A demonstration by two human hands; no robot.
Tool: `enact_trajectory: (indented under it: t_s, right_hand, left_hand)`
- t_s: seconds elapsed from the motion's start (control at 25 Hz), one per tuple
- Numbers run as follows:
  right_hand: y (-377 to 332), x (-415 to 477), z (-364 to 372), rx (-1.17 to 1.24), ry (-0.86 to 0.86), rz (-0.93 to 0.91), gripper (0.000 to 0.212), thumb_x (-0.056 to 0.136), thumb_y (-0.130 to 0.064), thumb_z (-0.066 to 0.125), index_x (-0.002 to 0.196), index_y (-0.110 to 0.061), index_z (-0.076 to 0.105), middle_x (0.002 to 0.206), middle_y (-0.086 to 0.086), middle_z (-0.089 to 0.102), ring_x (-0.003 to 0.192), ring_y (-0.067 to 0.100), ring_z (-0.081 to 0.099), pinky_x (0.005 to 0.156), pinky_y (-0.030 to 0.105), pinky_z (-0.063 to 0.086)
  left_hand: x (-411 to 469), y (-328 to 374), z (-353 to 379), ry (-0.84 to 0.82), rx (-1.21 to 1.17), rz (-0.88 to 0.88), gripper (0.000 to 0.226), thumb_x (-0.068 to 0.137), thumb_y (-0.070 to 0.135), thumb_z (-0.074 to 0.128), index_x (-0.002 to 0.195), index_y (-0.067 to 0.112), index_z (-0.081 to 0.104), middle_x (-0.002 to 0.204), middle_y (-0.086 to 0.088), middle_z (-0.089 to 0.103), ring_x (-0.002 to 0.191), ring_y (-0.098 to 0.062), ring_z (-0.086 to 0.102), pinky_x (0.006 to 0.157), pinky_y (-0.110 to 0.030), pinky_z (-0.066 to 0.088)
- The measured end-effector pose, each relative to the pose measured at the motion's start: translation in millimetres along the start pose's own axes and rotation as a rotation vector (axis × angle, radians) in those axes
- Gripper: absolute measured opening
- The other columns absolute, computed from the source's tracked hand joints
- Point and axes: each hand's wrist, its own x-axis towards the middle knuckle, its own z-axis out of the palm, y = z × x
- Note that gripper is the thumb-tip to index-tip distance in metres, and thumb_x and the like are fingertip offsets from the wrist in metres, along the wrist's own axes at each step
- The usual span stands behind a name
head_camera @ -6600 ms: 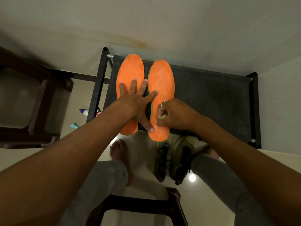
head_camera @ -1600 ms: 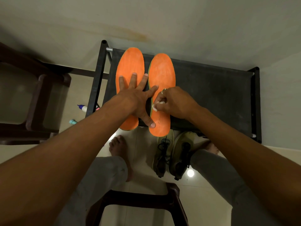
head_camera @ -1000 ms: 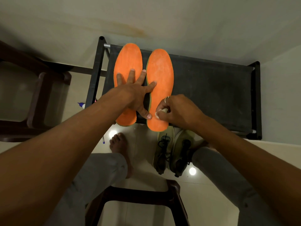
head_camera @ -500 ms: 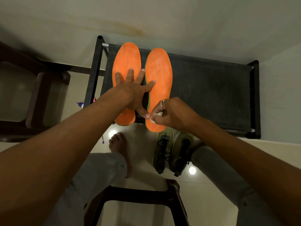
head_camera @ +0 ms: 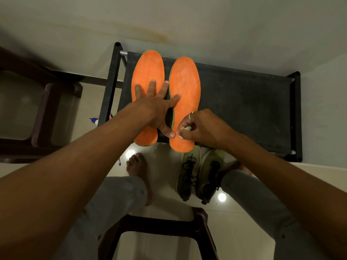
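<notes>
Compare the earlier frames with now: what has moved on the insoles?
The right hand, pinching a small white wad, has slid along the right insole toward its heel end. The left hand stays spread flat on both insoles; the left insole and black rack are unmoved.

The left insole [head_camera: 148, 68] and the right insole [head_camera: 185, 77] lay side by side on the left part of the rack [head_camera: 244, 102]. The left grip [head_camera: 157, 107] lay spread across both, while the right grip [head_camera: 201, 126] pinched a cloth [head_camera: 185, 129] against the right insole's near end. Before the rack, shoes [head_camera: 201, 175] stood on the floor [head_camera: 165, 166], right of a bare foot [head_camera: 137, 166].
</notes>
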Motion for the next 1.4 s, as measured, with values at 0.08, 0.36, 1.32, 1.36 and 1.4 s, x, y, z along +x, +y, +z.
enact_trajectory:
  t_s: [0.08, 0.36, 1.32, 1.36, 1.4]
  right_hand:
    - [2.2, 0.7, -1.1, -0.015, 0.024, 0.012, 0.01, 0.085, -0.028, 0.072, 0.089, -0.023, 0.079, 0.088, -0.009, 0.075, 0.077, 0.002, 0.067, 0.069, 0.026, 0.056]
    - [4.1, 4.1, -6.7, -0.055, -0.006, 0.054, 0.007, 0.082, -0.028, 0.073, 0.084, -0.022, 0.077, 0.08, -0.014, 0.07, 0.073, 0.001, 0.065, 0.064, 0.021, 0.054]
    - [7.9, 45.6, -19.0, -0.305, -0.04, -0.081, 0.016, 0.09, -0.033, 0.066, 0.103, -0.026, 0.075, 0.099, -0.011, 0.07, 0.082, 0.002, 0.063, 0.069, 0.012, 0.043]
    - [9.8, 52.0, -20.4, -0.364, 0.04, -0.062, 0.019, 0.092, -0.034, 0.065, 0.105, -0.024, 0.074, 0.101, -0.007, 0.07, 0.085, 0.007, 0.064, 0.071, 0.018, 0.046]
    - [11.0, 58.2, -23.4, -0.418, 0.134, -0.033, 0.022, 0.093, -0.035, 0.063, 0.108, -0.023, 0.073, 0.103, -0.003, 0.07, 0.088, 0.013, 0.064, 0.073, 0.024, 0.047]
  left_hand:
    - [0.0, 0.6, -0.4, 0.004, -0.003, 0.003, 0.133, 0.058, 0.084, 0.067, 0.153, 0.045, -0.017, 0.161, -0.006, -0.031, 0.146, -0.045, -0.023, 0.11, -0.074, 0.0]
    - [0.4, 0.2, -0.7, -0.005, -0.009, 0.001, 0.134, 0.058, 0.084, 0.068, 0.152, 0.045, -0.018, 0.16, -0.006, -0.033, 0.146, -0.045, -0.025, 0.11, -0.075, -0.002]
    - [5.6, -3.2, 10.6, 0.27, -0.181, -0.086, 0.133, 0.062, 0.085, 0.065, 0.157, 0.033, -0.011, 0.162, -0.009, -0.027, 0.147, -0.046, -0.021, 0.112, -0.073, -0.002]
    - [7.0, -5.1, 11.1, 0.258, -0.185, -0.09, 0.133, 0.061, 0.087, 0.064, 0.157, 0.035, -0.012, 0.162, -0.009, -0.028, 0.147, -0.046, -0.022, 0.111, -0.074, -0.002]
    - [8.4, -6.1, 11.3, 0.246, -0.195, -0.092, 0.133, 0.06, 0.087, 0.063, 0.157, 0.036, -0.013, 0.162, -0.009, -0.029, 0.147, -0.046, -0.022, 0.111, -0.075, -0.002]
